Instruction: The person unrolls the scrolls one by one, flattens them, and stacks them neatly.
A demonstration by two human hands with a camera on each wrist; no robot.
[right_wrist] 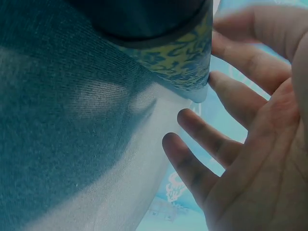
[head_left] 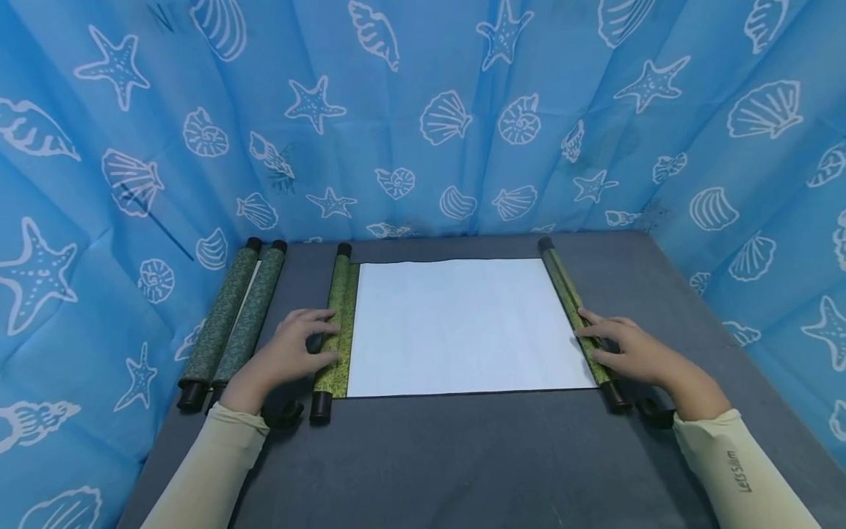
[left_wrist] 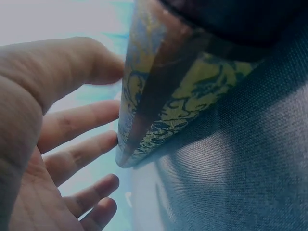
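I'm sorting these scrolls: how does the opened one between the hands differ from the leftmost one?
The opened scroll shows a white sheet; the leftmost scroll is rolled up. The opened scroll's rolls are yellowish green; the leftmost scroll is darker green. The left hand and right hand touch the opened scroll; neither touches the leftmost scroll. Both have dark end caps.

1. Open passage: the dark grey cloth-covered table (head_left: 476, 463) before the rectangular white paper (head_left: 463, 330), and over the paper between the left hand (head_left: 287, 353) and right hand (head_left: 637, 353).
2. Left obstacle: two green-patterned cylindrical rolls with black ends (head_left: 255, 312), beside the left hand.
3. Back and side barrier: a blue curtain printed with white seashells (head_left: 403, 95).
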